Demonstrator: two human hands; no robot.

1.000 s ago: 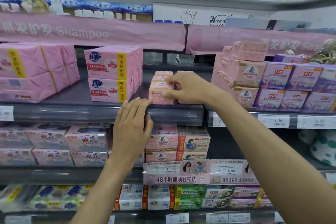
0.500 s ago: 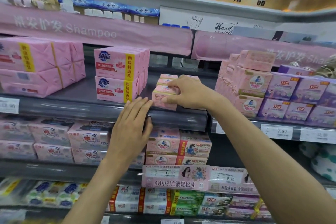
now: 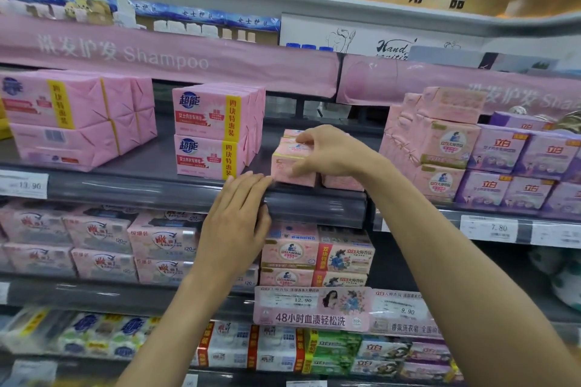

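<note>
Front soap box gripped above the shelf lip

The left hand (image 3: 234, 226) lies flat on the shelf lip (image 3: 314, 207), fingers straight, tips just below and left of the pink soap box (image 3: 283, 173). Above the lip, the right hand (image 3: 330, 151) reaches that box from the right, thumb on its front, fingers curled over its top. The row of boxes (image 3: 290, 134) runs straight back from the lip.

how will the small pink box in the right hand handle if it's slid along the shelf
The box looks stiff: its edges look square under the right hand. Its flat base should slide, not roll, on the smooth shelf. It sits near the shelf lip, so a hard pull might tip it off.
</note>
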